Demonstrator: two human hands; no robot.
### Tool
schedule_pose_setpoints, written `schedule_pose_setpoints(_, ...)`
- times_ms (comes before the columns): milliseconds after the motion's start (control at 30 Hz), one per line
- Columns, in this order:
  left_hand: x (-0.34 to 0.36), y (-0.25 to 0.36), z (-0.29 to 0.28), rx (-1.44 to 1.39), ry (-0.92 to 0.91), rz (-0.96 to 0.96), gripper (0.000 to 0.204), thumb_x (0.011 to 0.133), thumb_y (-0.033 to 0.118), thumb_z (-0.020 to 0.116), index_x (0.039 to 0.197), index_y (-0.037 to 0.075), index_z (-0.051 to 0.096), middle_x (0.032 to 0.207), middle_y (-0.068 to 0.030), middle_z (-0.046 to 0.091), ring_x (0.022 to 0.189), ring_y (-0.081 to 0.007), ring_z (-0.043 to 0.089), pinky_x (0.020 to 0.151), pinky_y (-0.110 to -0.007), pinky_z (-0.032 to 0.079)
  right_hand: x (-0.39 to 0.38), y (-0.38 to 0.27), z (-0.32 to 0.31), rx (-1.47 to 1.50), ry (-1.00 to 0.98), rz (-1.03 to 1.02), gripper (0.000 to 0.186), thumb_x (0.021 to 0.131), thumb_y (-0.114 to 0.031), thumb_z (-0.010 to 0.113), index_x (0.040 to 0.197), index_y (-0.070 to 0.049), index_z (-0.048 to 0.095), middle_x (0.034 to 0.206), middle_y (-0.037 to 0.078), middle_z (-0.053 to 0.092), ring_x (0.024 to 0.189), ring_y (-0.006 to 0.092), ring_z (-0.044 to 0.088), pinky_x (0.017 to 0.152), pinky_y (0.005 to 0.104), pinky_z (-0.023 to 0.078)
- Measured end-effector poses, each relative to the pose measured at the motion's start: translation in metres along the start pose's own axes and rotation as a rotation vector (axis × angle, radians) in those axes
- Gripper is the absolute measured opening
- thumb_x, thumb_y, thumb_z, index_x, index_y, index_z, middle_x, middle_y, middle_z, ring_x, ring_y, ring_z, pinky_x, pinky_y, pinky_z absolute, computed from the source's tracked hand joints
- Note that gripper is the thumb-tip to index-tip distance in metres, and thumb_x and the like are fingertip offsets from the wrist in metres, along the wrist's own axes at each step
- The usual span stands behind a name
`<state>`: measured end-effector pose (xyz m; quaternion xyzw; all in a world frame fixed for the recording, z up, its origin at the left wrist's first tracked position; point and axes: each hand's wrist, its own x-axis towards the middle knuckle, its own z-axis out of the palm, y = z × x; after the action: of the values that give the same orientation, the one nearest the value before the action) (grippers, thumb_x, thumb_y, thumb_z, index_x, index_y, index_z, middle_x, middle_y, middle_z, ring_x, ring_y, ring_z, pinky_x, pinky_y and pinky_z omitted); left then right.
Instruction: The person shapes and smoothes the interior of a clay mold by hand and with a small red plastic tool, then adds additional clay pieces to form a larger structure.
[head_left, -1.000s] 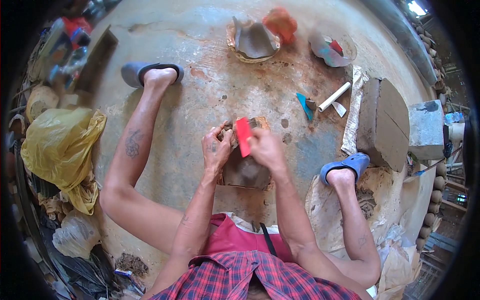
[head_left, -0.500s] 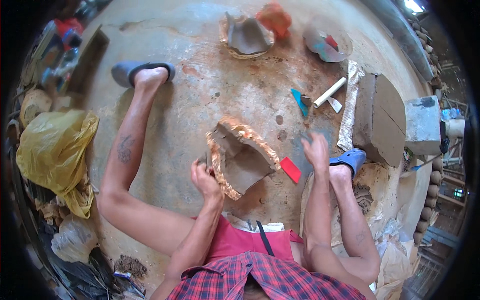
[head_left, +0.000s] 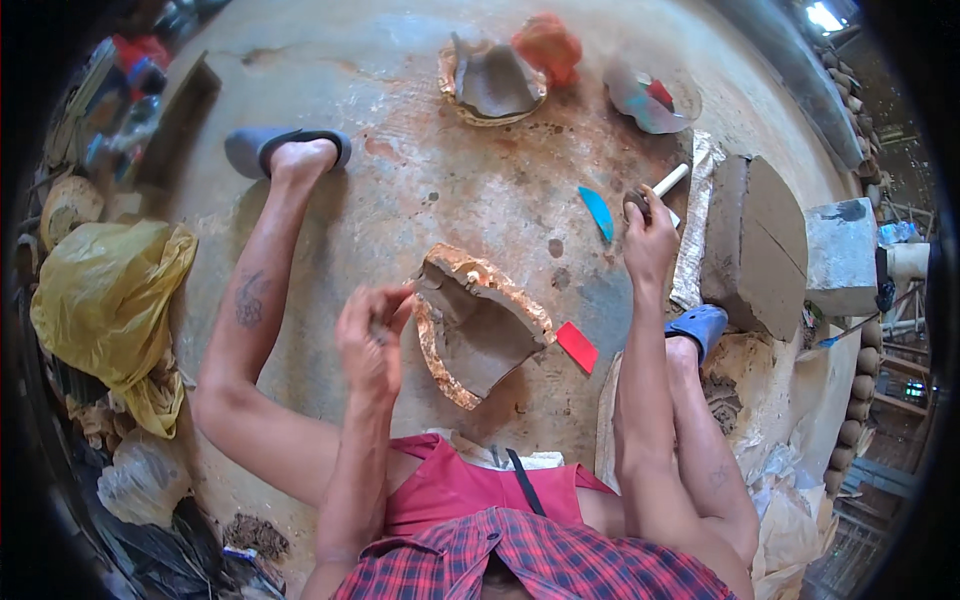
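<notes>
In the head view, the centre-frame mould (head_left: pixel 430 343) already holds clay (head_left: pixel 490 340), its edges apparently still untrimmed, while the left hand (head_left: pixel 368 342) curls around a grey scrap (head_left: pixel 378 327) and the right hand (head_left: pixel 651 238) pinches a dark lump (head_left: pixel 634 203)

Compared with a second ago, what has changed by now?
The right hand let go of the red scraper, which now lies right of the mould, and moved right and forward to grasp a small dark piece by the white tube. The mould has turned at an angle; the left hand has shifted left. The clay block and yellow bag stayed put.
</notes>
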<state>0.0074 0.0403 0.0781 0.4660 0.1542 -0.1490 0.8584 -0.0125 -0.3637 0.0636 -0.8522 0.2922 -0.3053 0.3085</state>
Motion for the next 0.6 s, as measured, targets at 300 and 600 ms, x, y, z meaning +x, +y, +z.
schedule_pose_setpoints(300,0.009,-0.059,0.129,-0.191,-0.416,-0.258,0.057,0.111,0.038,0.056,0.156,0.004,0.047,0.142,-0.0134,0.066,0.122,-0.0195,0.065,0.108,-0.037,0.050,-0.115,-0.138,-0.047,0.081,-0.348,-0.436,0.034,0.099,-0.017,0.067,0.130,-0.005,0.074,0.138,0.017,0.062,0.133,0.0341,0.054,0.115,0.0421,0.039)
schedule_pose_setpoints(600,-0.027,-0.084,0.154,0.009,-0.564,0.061,0.096,0.099,0.087,0.023,0.172,0.031,-0.004,0.180,-0.0049,0.007,0.151,-0.0237,0.037,0.123,-0.038,0.030,-0.165,-0.165,-0.033,0.333,-0.062,-0.153,0.101,0.102,-0.080,0.031,0.146,0.008,0.052,0.149,0.027,0.054,0.134,0.0395,0.055,0.110,0.0455,0.043)
